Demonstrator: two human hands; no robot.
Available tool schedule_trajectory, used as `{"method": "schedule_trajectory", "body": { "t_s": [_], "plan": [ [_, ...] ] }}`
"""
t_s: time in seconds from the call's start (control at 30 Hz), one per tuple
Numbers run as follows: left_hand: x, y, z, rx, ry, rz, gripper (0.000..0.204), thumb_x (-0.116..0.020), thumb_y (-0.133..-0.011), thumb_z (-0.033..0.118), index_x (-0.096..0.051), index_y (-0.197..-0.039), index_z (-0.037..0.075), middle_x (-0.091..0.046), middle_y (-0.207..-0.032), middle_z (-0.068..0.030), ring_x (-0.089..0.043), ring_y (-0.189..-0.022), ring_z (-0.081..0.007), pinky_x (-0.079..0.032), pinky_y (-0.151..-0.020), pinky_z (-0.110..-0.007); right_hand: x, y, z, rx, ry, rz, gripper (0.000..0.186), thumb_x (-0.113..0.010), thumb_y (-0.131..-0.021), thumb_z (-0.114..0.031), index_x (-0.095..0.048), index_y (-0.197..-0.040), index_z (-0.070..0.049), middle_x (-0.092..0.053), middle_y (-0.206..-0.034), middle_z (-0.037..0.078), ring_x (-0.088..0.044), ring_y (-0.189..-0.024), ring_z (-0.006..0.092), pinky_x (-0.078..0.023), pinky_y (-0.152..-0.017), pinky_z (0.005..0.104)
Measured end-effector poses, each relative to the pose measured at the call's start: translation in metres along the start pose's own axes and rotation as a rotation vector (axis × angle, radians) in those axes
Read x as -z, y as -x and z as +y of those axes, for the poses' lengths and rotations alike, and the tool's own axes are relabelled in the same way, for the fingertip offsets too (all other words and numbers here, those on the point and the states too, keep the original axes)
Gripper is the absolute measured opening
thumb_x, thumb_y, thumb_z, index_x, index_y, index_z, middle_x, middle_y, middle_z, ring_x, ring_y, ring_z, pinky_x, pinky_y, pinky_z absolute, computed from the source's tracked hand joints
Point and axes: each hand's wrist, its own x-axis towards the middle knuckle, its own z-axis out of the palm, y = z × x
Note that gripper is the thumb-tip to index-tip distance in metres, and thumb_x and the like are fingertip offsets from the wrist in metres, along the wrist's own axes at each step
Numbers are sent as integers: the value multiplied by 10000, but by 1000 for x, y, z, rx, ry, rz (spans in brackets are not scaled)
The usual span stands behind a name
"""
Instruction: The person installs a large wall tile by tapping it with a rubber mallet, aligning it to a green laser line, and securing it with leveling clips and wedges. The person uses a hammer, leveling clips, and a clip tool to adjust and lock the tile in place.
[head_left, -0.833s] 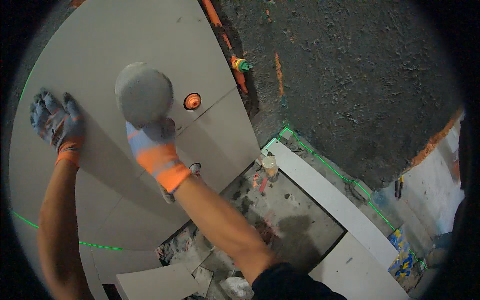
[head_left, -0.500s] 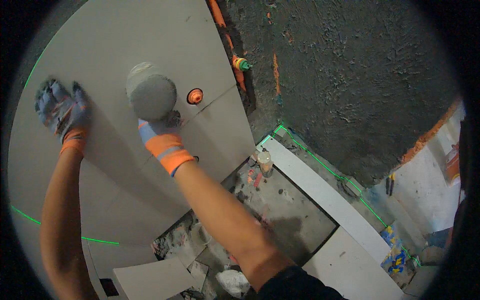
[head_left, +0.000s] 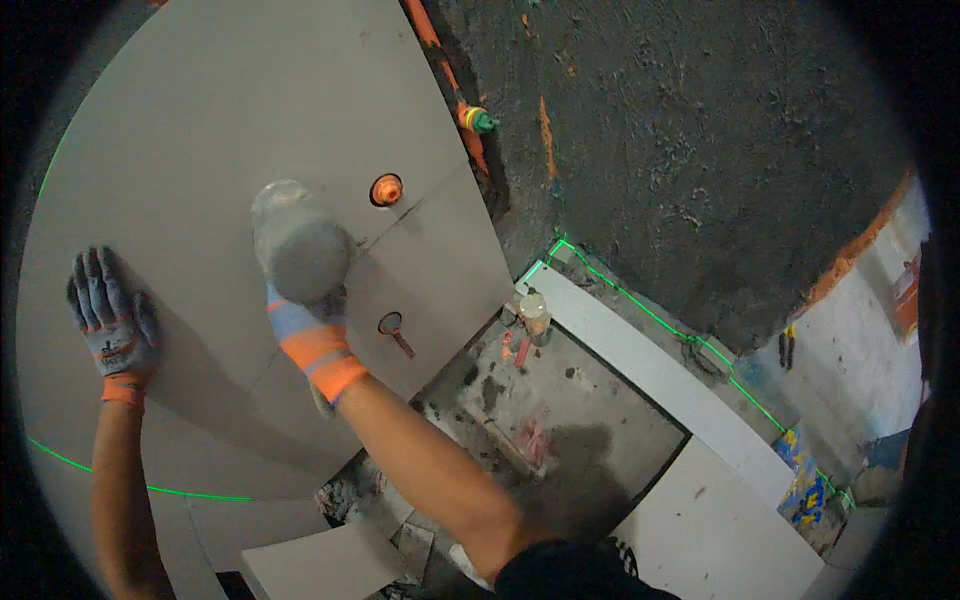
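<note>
My left hand (head_left: 112,318), in a grey and orange glove, lies flat on the large grey tiled surface (head_left: 190,120) at the left, fingers stretched out. My right hand (head_left: 310,325), gloved alike, grips a round-headed mallet (head_left: 305,260) with a grey face and lighter back, over the tiles right of my left hand; whether it touches them I cannot tell. Above and right of the mallet an orange fitting (head_left: 386,191) sits in a round hole near a seam. Below that, a smaller hole (head_left: 391,323) has a short reddish strip hanging from it.
Rough dark plaster (head_left: 680,160) fills the upper right, beside an orange pipe with a green cap (head_left: 480,121). A white strip (head_left: 650,370) with green laser lines nearby borders a dirty recess holding a clear cup (head_left: 533,315). Loose tile pieces (head_left: 310,560) lie at the bottom.
My left hand has moved down the tiles. The mallet and my right hand have shifted downward too, uncovering the smaller hole that my right arm partly hid.
</note>
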Motion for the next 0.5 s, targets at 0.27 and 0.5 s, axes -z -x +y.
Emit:
{"method": "schedule_trajectory", "body": {
  "t_s": [0.27,0.5],
  "plan": [
    [-2,-1,-2,-22,-24,-12,576,-396,-756,251,-275,-1257,-6,-278,-1293,-182,-225,-1219,-322,-148,-1007,-426,-5,15,2,-450,-881,-586,268,-430,-828,-189,-466,-1057,-55,-483,-1113,65,-441,-1032,202,-363,-844,292],
    [-2,3,-1,-5,-36,-21,593,-405,-742,259,-277,-1257,-5,-279,-1290,-184,-227,-1219,-322,-143,-1006,-435,-2,32,3,-152,-687,-935,333,-347,-838,-238,-489,-1094,-78,-466,-1152,98,-409,-1092,218,-306,-936,362]
  ]
}}
